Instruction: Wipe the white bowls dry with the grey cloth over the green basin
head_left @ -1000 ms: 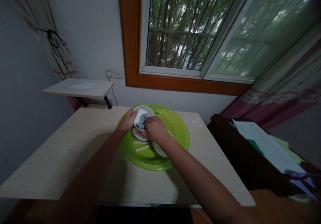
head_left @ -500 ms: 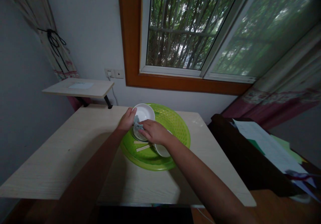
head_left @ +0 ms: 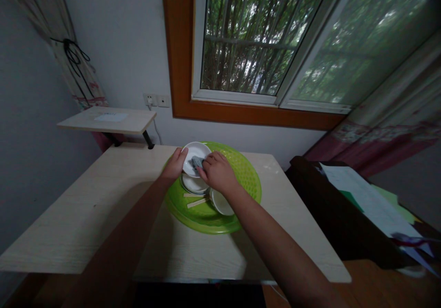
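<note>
My left hand (head_left: 175,164) grips the left edge of a small white dish (head_left: 195,148), which is held tilted above the round green plastic basket (head_left: 246,174). Bunched in the fingers of my right hand (head_left: 218,171) is a grey-blue cloth (head_left: 197,162), pressed against the inside of the dish. Below the dish, another white dish (head_left: 195,185) rests in the basket, apparently stacked on something. A white bowl (head_left: 222,203) lies tipped on its side under my right wrist. Wooden chopsticks (head_left: 197,202) stick out to the left of that bowl.
The basket stands on a pale wooden table (head_left: 138,216). A raised shelf (head_left: 110,119) with a paper on it is at the back left. Behind the table are a wall socket (head_left: 150,99) and a window (head_left: 255,37). Papers (head_left: 365,197) lie on dark furniture at the right.
My right hand has moved up and slightly right, bringing the cloth from the dish's lower left edge onto its inner face. The lower dish is now more exposed. My left hand stays nearly still.
</note>
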`<state>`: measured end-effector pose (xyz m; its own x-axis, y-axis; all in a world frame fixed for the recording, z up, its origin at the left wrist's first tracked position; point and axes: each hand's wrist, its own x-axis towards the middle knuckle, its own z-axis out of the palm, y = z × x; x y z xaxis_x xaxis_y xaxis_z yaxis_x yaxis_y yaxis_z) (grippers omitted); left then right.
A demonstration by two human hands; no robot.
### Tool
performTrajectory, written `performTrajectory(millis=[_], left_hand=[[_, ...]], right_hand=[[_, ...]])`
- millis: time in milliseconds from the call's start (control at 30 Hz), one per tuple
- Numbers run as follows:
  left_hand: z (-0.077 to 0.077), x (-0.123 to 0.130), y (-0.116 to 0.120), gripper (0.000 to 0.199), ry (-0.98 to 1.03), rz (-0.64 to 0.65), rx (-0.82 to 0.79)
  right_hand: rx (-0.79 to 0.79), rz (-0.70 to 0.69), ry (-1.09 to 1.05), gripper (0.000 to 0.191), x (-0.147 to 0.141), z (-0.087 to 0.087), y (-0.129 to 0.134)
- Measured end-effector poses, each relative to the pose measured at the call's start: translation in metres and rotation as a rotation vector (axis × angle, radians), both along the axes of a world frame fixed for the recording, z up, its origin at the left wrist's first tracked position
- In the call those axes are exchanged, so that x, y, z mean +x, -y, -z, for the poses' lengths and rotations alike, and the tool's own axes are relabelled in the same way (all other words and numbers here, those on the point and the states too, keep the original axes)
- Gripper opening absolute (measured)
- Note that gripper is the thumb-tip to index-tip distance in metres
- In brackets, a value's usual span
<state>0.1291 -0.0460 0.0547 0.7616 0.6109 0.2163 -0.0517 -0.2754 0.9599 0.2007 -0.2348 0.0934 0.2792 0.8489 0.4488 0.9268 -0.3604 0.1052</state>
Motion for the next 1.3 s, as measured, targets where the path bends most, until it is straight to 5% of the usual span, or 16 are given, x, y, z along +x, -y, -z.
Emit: performTrajectory(millis=[233, 633, 900, 1033, 1300], left_hand=[[-0.001, 0.001, 0.001, 0.042, -0.002, 0.028, 0.008], [-0.003, -0.003, -0.001, 0.046, -0.011, 0.023, 0.075], [-0.002, -0.002, 0.000, 0.044, -0.010, 0.035, 0.066], [-0.001, 0.000, 0.000, 0.041, -0.017, 0.110, 0.111], [0.000, 0.001, 0.001, 0.040, -0.017, 0.157, 0.063]], right_hand=[[-0.110, -0.016, -0.116, 0.030, -0.003, 0.002, -0.001], [0.028, -0.450, -0.432, 0.048, -0.005, 0.008, 0.001], [-0.115, -0.276, -0.261, 0.036, -0.006, 0.002, -0.002], [-0.133, -0.355, -0.314, 0.028, -0.004, 0.006, -0.002], [-0.058, -0.273, -0.182, 0.043, -0.002, 0.017, -0.010]])
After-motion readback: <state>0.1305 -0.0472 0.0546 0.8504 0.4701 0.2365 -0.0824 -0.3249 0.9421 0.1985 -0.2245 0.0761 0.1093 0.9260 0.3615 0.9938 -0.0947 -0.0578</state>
